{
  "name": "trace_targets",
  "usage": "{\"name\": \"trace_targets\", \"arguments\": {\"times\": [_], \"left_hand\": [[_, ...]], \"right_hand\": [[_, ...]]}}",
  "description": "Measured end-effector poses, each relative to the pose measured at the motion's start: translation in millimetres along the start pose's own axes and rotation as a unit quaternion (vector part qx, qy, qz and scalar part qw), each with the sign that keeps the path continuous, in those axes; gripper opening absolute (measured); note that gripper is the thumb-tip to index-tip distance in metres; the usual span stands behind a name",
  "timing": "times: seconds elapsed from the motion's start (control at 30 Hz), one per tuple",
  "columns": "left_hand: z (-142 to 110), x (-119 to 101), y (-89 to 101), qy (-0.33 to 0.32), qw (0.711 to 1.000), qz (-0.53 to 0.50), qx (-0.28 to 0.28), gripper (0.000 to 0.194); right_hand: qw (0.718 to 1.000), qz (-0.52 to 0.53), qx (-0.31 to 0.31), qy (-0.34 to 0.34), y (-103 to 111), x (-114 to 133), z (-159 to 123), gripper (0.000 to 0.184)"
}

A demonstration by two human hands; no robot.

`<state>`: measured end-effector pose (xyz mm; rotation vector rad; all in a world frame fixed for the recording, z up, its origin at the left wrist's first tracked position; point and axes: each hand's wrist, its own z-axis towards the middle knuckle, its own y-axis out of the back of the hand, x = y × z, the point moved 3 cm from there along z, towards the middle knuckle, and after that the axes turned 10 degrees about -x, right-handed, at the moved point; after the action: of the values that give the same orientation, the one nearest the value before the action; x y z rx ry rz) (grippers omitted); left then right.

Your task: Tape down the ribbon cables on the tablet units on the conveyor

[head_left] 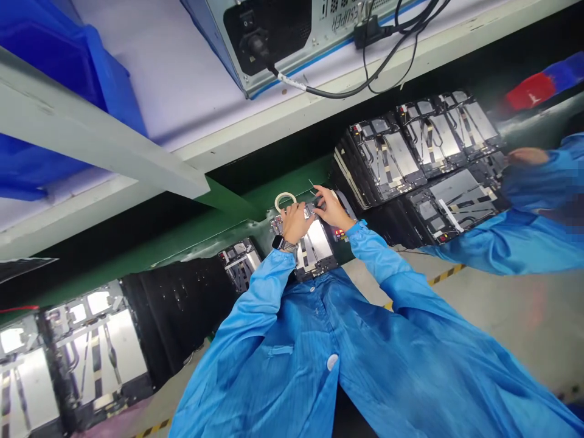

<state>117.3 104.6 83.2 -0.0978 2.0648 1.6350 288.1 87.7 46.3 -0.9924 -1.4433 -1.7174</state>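
In front of my body lies an opened tablet-like device [314, 246], with a silvery battery area, dark flex cables and a circuit board at its far end. My left hand [295, 225], a watch at the wrist, rests on the far end of the device with its fingers extended over the board. Over the far right part of that board, my right hand [331, 210] pinches a thin stick-like tool [311, 183]; its tip pokes out above the fingers and its exact kind is unclear. A roll of pale tape [285, 196] lies just beyond my left fingers.
Stacks of similar opened devices [385, 158] stand to the right, and more [98, 353] at the left. A co-worker's blue sleeve [524, 240] reaches in from the right. Above the green bench [241, 204] runs a white shelf [196, 146] carrying a computer case [274, 36] and cables.
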Motion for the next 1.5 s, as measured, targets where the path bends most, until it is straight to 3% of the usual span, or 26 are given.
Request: {"name": "trace_targets", "arguments": {"times": [0.2, 0.4, 0.6, 0.77, 0.9, 0.97, 1.03, 1.23, 1.5], "left_hand": [[12.7, 11.7, 1.9, -0.002, 0.999, -0.010, 0.045, 0.059], [28.4, 18.9, 4.1, 0.025, 0.996, -0.022, 0.086, 0.060], [43.4, 24.0, 5.6, 0.040, 0.993, -0.043, 0.104, 0.062], [46.9, 32.8, 0.7, 0.034, 0.992, -0.060, 0.106, 0.063], [46.1, 36.3, -2.5, 0.044, 0.992, -0.067, 0.096, 0.062], [44.4, 34.6, -1.3, 0.034, 0.992, -0.070, 0.094, 0.063], [44.0, 33.0, 0.7, 0.027, 0.993, -0.066, 0.093, 0.064], [46.8, 34.1, 2.8, 0.033, 0.992, -0.070, 0.095, 0.064], [44.4, 34.3, 3.9, 0.033, 0.991, -0.090, 0.097, 0.063]], "right_hand": [[0.992, -0.054, 0.098, 0.050, 6.5, 5.7, 10.6, 0.094], [0.983, -0.103, 0.132, 0.069, 11.5, 19.2, 12.7, 0.098], [0.977, -0.136, 0.156, 0.049, 9.7, 14.6, 29.6, 0.115], [0.981, -0.137, 0.125, 0.048, 12.2, 22.9, 30.5, 0.106], [0.999, -0.029, 0.041, -0.004, 28.9, 28.0, 28.1, 0.082], [0.998, 0.013, 0.052, -0.033, 35.6, 25.7, 25.1, 0.075], [0.993, 0.020, 0.103, -0.050, 37.3, 20.9, 22.7, 0.073], [0.975, -0.039, 0.213, -0.057, 17.2, 12.5, 23.8, 0.074], [0.962, -0.131, 0.238, 0.007, -7.3, 20.3, 41.2, 0.079]]}}
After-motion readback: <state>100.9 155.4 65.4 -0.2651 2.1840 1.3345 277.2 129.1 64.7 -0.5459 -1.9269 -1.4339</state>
